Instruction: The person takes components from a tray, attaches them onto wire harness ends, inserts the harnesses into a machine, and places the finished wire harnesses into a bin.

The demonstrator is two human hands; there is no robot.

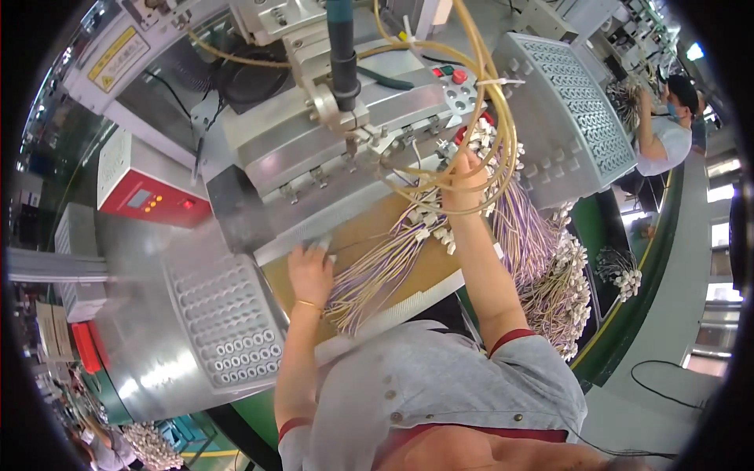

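My left hand (311, 275) lies low over a brown board (377, 229) in front of the metal machine. Its fingers are blurred, with something pale at their tips that I cannot make out. Beside it, a fan of purple and cream wires (377, 276) with white connectors spreads over the board. My right hand (468, 182) is raised at the machine's right end, fingers curled closed near white connectors (483, 140); whatever they hold is hidden. Loops of yellowish tubing (503, 118) hang across that hand. A metal soldering-type head (342, 118) stands above the machine's front bar (314, 177).
A tray of white rings (243, 357) sits on the metal table at left, near a red and white control box (149, 188). More wire bundles (561, 282) hang at right, below a tilted tray (577, 102). A co-worker (667, 129) sits at far right.
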